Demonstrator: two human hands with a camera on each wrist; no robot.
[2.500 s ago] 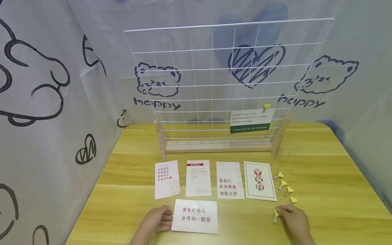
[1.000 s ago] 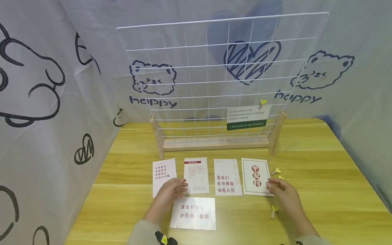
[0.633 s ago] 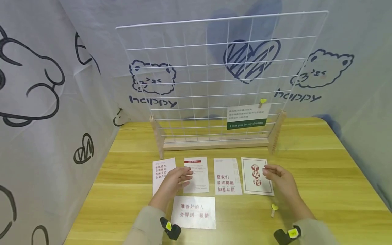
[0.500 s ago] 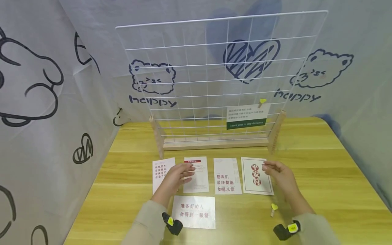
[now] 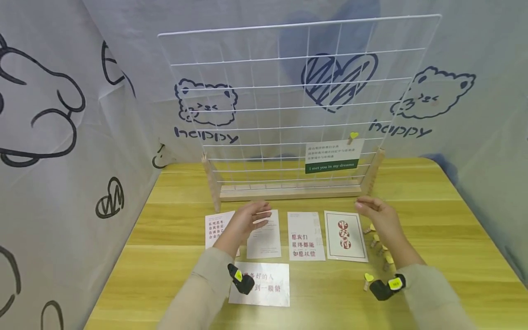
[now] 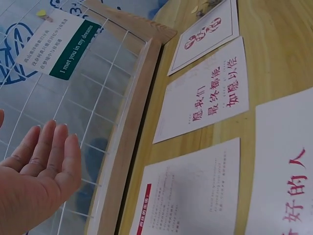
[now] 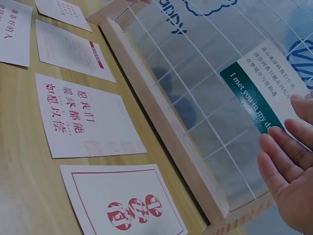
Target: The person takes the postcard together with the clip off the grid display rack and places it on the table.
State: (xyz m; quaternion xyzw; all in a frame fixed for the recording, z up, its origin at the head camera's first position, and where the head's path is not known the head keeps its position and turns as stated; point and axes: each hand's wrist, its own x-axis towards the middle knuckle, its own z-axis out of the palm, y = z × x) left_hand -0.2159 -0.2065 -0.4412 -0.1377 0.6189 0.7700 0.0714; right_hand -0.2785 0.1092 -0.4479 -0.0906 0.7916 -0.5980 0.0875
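My left hand (image 5: pixel 246 224) hovers over the card with the red header (image 5: pixel 263 240), fingers loosely extended and holding nothing. In the left wrist view the left palm (image 6: pixel 36 181) shows nothing in it. My right hand (image 5: pixel 378 220) is raised above the right side of the red-bordered card (image 5: pixel 345 247), also with nothing in its fingers. In the right wrist view its relaxed fingers (image 7: pixel 281 156) overlap the white and green card (image 7: pixel 264 90). That card hangs low on the right of the white wire grid (image 5: pixel 264 110), under a yellow heart clothespin (image 5: pixel 353 136).
Two more cards stand in the row, one at left (image 5: pixel 214 229) and one in the middle (image 5: pixel 306 243). A sideways card (image 5: pixel 268 293) lies in front, partly behind the left wrist camera. Several heart clothespins (image 5: pixel 368 277) lie at right. The grid stands in a wooden base (image 5: pixel 288 192).
The right hand has let go of a clothespin, now lying on the table. Both hands have risen away from the table front toward the grid. The cards stay in place.
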